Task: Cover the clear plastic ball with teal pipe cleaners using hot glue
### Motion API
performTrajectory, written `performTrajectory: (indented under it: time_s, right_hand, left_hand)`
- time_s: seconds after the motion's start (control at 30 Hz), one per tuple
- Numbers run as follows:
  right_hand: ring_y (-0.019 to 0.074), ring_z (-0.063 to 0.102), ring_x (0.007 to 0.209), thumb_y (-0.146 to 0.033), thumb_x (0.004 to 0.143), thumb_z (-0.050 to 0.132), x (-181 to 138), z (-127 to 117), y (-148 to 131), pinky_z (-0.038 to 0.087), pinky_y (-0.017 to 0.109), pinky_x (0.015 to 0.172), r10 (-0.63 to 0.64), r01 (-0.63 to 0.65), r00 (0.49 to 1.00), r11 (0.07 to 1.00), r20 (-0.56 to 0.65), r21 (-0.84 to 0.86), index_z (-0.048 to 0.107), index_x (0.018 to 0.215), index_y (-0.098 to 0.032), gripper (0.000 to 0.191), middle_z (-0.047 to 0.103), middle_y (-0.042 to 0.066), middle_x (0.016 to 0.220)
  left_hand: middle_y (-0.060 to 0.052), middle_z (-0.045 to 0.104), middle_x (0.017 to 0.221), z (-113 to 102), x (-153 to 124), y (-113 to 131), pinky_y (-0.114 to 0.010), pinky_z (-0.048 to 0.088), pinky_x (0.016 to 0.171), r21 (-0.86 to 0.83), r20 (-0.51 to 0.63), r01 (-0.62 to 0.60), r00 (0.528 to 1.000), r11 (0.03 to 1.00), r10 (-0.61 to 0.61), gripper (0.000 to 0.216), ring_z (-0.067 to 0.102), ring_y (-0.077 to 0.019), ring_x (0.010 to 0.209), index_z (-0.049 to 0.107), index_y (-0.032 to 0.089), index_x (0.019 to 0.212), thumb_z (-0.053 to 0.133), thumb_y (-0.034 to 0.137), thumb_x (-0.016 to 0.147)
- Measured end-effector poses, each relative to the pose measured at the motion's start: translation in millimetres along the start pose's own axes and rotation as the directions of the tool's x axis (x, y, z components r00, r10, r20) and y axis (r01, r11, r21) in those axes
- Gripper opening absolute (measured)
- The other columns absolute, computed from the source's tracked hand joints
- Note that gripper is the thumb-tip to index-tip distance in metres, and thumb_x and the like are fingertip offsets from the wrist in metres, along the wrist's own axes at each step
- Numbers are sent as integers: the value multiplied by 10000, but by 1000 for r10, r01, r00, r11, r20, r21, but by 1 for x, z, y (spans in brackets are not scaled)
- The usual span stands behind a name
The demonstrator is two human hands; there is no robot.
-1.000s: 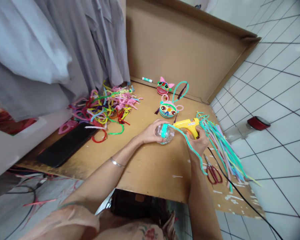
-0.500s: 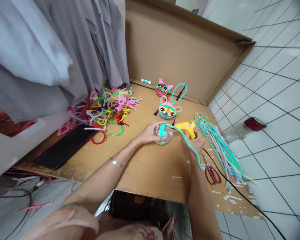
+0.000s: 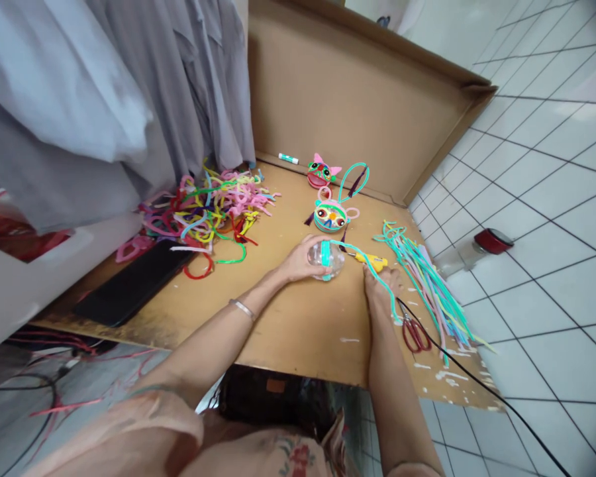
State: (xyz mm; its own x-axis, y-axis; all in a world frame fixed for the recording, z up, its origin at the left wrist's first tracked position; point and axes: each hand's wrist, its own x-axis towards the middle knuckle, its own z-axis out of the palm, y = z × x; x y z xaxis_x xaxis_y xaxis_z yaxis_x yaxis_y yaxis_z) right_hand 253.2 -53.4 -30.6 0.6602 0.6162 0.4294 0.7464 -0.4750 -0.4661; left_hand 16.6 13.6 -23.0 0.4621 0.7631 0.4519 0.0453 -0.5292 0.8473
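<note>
My left hand (image 3: 302, 259) is closed around a clear plastic ball (image 3: 336, 260) with a turquoise band across it. From the band a turquoise pipe cleaner (image 3: 369, 258) trails right, passing over my right hand (image 3: 381, 286). That hand grips a yellow glue gun (image 3: 371, 260), its nozzle directed at the ball and its black cord running off to the lower right. Behind the ball sits a decorated face ornament (image 3: 330, 217) with pink ears and dark tassels. Red-handled scissors (image 3: 416, 335) lie beside my right wrist.
Loose colourful pipe cleaners (image 3: 213, 205) are heaped at the left, near a black phone-like slab (image 3: 129, 285). A straight bundle of pipe cleaners (image 3: 432, 291) lies right, beside a red-lidded jar (image 3: 491, 242). A cardboard wall (image 3: 357, 93) borders the back, with another ornament (image 3: 320, 172) before it.
My right hand has turned the glue gun lower and flatter, so less of its yellow body shows. The left hand keeps its hold, with the ball turned slightly.
</note>
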Motion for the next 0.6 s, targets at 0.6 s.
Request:
performTrajectory:
  time_s: [0.6]
  right_hand:
    - [195, 651, 860, -439, 908, 521, -55, -42, -74, 533, 387, 865, -360, 383, 914, 608, -188, 695, 706, 864, -212, 297, 714, 50, 857]
  left_hand:
    - [-92, 574, 1246, 3, -6, 18, -423, 502, 1022, 256, 14, -120, 993, 959, 121, 733, 595, -276, 1162, 579, 222, 1256, 817, 449, 601]
